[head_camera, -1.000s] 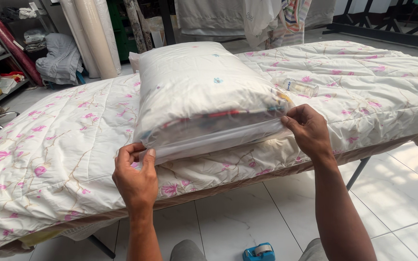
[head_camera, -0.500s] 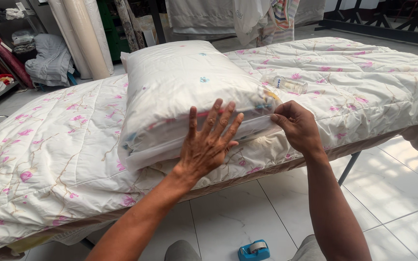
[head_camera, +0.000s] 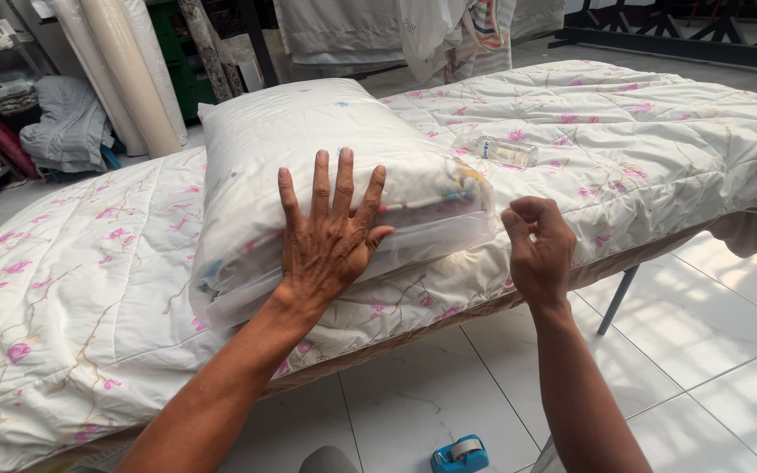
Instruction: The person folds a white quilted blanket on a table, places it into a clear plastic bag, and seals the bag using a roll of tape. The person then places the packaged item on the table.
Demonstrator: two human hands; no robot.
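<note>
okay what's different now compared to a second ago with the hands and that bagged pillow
The left hand let go of the bagged pillow's near edge and now presses flat, fingers spread, on its front. The right hand released the bag's right corner and hangs loosely closed just off it. The pillow, floral quilt and small clear bottle stayed put.

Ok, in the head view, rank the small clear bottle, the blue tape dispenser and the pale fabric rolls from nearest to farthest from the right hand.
From the right hand, which hovers by the bagged pillow's right end:
1. Small clear bottle, lying on the floral quilt just beyond the hand.
2. Blue tape dispenser, on the tiled floor below, near the picture's bottom edge.
3. Pale fabric rolls, leaning at the far left, behind the pillow.
</note>
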